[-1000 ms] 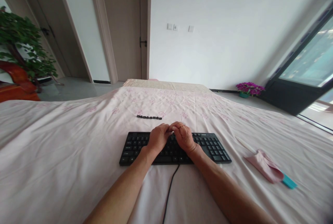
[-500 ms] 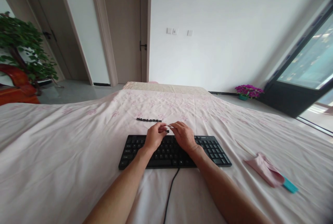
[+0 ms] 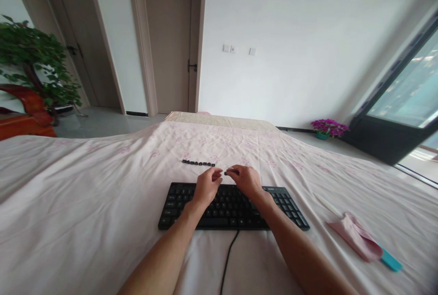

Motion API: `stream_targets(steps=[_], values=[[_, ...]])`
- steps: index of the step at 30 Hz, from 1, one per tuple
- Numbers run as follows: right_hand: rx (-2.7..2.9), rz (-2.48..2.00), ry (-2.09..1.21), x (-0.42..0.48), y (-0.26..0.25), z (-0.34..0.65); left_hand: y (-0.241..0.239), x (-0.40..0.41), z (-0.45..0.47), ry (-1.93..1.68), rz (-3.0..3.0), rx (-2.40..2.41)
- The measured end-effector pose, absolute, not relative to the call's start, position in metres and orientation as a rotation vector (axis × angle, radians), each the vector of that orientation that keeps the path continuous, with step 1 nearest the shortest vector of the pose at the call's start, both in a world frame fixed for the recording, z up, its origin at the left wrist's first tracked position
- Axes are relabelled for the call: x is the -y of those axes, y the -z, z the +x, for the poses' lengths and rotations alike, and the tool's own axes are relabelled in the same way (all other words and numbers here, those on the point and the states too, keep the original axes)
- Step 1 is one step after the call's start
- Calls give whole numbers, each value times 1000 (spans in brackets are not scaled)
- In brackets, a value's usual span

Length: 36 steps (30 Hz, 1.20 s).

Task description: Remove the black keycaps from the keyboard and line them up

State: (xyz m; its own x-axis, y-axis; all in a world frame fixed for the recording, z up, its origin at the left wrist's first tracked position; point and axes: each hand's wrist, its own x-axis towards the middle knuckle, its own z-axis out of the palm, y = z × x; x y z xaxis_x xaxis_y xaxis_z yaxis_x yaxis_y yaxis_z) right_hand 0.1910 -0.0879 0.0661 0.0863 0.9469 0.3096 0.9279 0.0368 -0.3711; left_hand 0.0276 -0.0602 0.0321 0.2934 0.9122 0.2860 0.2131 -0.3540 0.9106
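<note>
A black computer keyboard (image 3: 219,222) lies on the bedsheet, partly hidden under my wrists. Above its far edge, my right hand (image 3: 248,180) pinches a small black keycap (image 3: 226,173) at its fingertips; a thin, pale, shiny piece shows there too, too small to make out. My left hand (image 3: 208,186) is close by on the left, its fingers loosely bent and slightly apart, with nothing visible in them. Beyond the left hand, several black keycaps (image 3: 198,163) stand in a row on the sheet.
The keyboard's cable (image 3: 228,258) runs toward me between my forearms. To the right lies a pink cloth (image 3: 357,238) with a turquoise piece (image 3: 391,259) sticking out and a pale stick (image 3: 328,205) at its other end. The patterned sheet (image 3: 102,194) is wrinkled.
The keycap that was at my left fingertips is now at the right ones. My hands have drawn slightly apart. The metal piece between them shows less. The view has tilted up a little.
</note>
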Motion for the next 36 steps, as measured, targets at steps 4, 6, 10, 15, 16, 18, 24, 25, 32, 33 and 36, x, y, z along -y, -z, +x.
stream_targets(steps=[4,6,10,15,16,18,24,25,32,33,36], values=[[1846,-2008,-89,63,-70,194,-34,64,28,-1082,1970,-1008],[1875,-2056,-93,49,-69,191,-35,65,28,-1072,2049,-1002],[1900,-2096,-87,26,-62,185,-36,67,27,-1070,2104,-1000],[1910,-2106,-96,9,-53,182,-37,66,27,-1042,2106,-1017],[1911,-2107,-98,6,-52,182,-36,65,27,-1042,2104,-1018],[1911,-2108,-103,3,-48,183,-36,65,27,-1044,2100,-1015],[1907,-2073,-114,-1,-42,184,-35,64,28,-1042,2107,-1023],[1910,-2058,-118,-1,-41,184,-35,64,28,-1043,2109,-1021],[1903,-1942,-146,13,-50,187,-36,66,27,-1042,2123,-1015],[1896,-1924,-146,17,-54,188,-36,66,27,-1039,2126,-1019],[1869,-1864,-149,35,-67,191,-38,68,27,-1025,2141,-1028]])
